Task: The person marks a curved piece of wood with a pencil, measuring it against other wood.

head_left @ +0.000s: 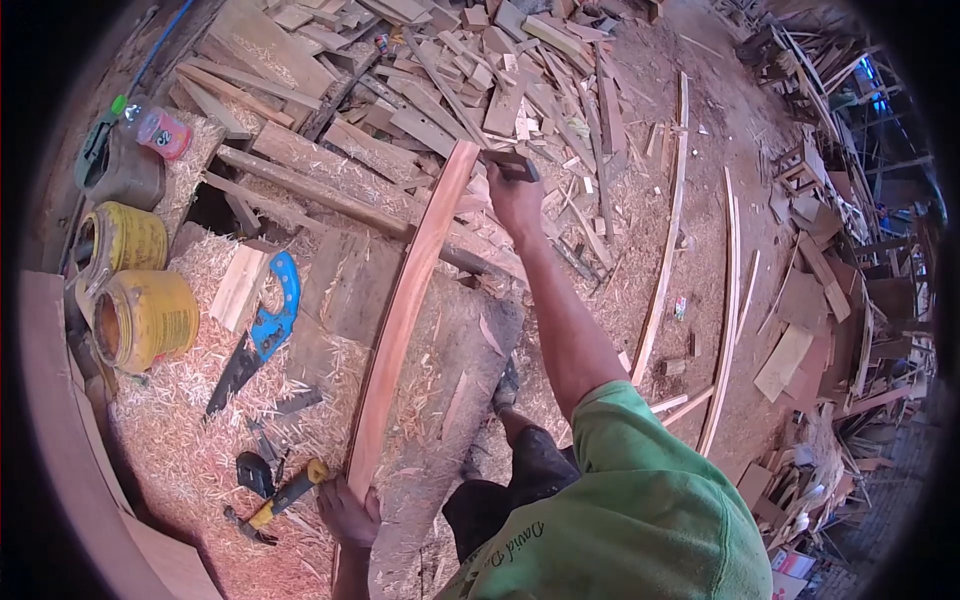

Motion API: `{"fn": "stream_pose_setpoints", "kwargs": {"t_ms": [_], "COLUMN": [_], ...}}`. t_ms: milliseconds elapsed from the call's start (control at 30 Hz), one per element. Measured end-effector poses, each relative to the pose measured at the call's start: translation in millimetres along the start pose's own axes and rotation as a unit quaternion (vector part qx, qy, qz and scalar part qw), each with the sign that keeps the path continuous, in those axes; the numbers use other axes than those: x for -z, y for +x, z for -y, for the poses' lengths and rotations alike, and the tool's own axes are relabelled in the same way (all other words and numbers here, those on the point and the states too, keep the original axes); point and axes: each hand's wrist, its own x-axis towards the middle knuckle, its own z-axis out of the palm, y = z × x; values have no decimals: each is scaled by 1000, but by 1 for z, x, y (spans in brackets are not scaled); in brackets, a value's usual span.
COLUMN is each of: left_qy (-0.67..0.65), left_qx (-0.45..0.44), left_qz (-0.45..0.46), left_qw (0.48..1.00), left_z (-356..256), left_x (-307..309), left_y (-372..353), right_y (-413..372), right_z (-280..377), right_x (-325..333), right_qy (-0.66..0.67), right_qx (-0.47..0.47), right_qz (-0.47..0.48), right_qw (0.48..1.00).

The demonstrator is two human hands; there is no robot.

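Note:
A long, slightly curved reddish wooden board lies along the rough workbench. Around the board's near end, the fingers of my left hand are closed. My right hand is stretched out beside the far end, gripping a small dark block-like tool whose exact kind I cannot make out. Close to my left hand lie a hammer with a yellow-and-black handle and a dark rounded object. Farther up the bench is a handsaw with a blue handle.
Two yellow plastic containers, a dark jug and a labelled bottle stand at the left among wood shavings. Offcuts are heaped beyond the bench. Long wooden strips lie on the ground to the right.

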Motion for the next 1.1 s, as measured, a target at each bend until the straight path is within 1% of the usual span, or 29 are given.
{"fn": "stream_pose_setpoints", "kwargs": {"t_ms": [67, 100, 200, 233, 267, 333, 367, 467, 567, 667, 700, 800, 900, 1000, 1100], "left_qy": [2, 2, 2, -1, -3, 0, 6, 30, 44, 50, 53, 56, 22, -37, -66], "left_qx": [-7, -8, -8, -12, -16, -27, -34, -40, -43, -40, -37, -45, -32, -28, -14], "left_qz": [-9, -11, -2, -3, -5, -13, -19, -30, -46, -54, -53, -66, -53, -73, -81], "left_qw": [1000, 1000, 1000, 1000, 1000, 1000, 999, 998, 997, 996, 996, 995, 998, 996, 994], "left_z": [-1, -2, -1, -1, -2, -3, -4, -6, -7, -4, -3, -5, -8, -3, -4], "left_x": [2, 3, 3, 4, 5, 7, 8, 9, 8, 2, 1, 6, 11, 12, 15], "left_y": [4, 2, 2, 3, 5, 6, 6, 8, 6, 6, 6, 6, 7, 7, 7], "right_y": [9, 15, 25, 25, 21, 0, -15, -66, -122, -179, -196, -249, -300, -336, -354], "right_z": [-11, -3, -2, -1, 1, -1, -2, 25, 58, 87, 100, 115, 140, 162, 166], "right_x": [5, 13, 26, 29, 28, 25, 20, 28, 36, 39, 45, 44, 52, 56, 52], "right_qy": [-9, -32, 11, 5, -17, -62, -46, -6, -31, -6, -19, 12, 7, 20, 31], "right_qx": [31, 38, 39, 39, 49, 66, 71, 114, 144, 141, 80, 73, 50, 69, 18], "right_qz": [24, 52, 113, 137, 137, 138, 126, 129, 139, 139, 192, 214, 227, 186, 197], "right_qw": [999, 997, 993, 990, 989, 986, 988, 985, 979, 980, 978, 974, 973, 980, 980]}}
